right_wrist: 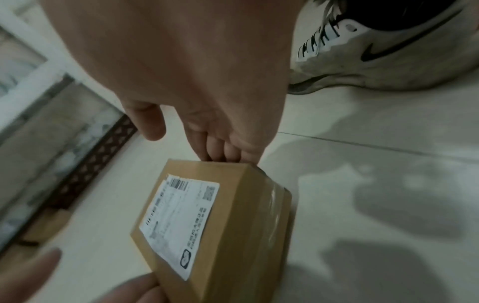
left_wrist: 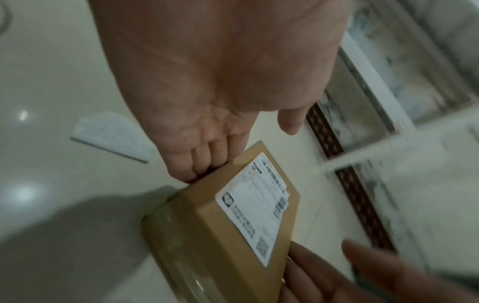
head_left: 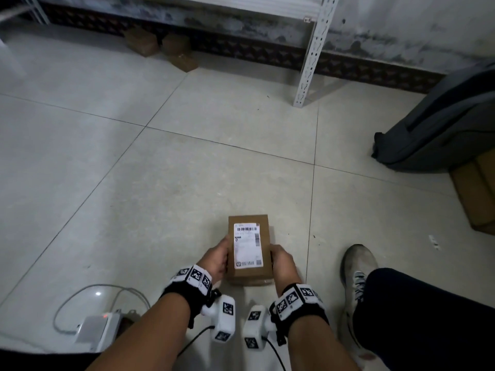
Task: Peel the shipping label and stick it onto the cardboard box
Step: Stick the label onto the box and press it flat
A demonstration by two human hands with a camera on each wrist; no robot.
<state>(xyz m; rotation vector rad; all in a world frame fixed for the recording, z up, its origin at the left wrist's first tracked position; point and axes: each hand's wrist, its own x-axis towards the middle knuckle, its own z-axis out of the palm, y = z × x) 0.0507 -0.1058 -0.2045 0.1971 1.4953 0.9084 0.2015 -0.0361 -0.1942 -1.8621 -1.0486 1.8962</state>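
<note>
Left hand [head_left: 215,257] and right hand [head_left: 282,259] press cardboard box [head_left: 265,236], tiled floor [head_left: 160,183] beneath

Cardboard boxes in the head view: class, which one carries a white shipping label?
The small brown cardboard box between the left hand and right hand; a white printed label covers its top. The brown boxes by the far wall show none.

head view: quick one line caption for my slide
Left hand and right hand press against the sides of a cardboard box bearing its shipping label
</note>
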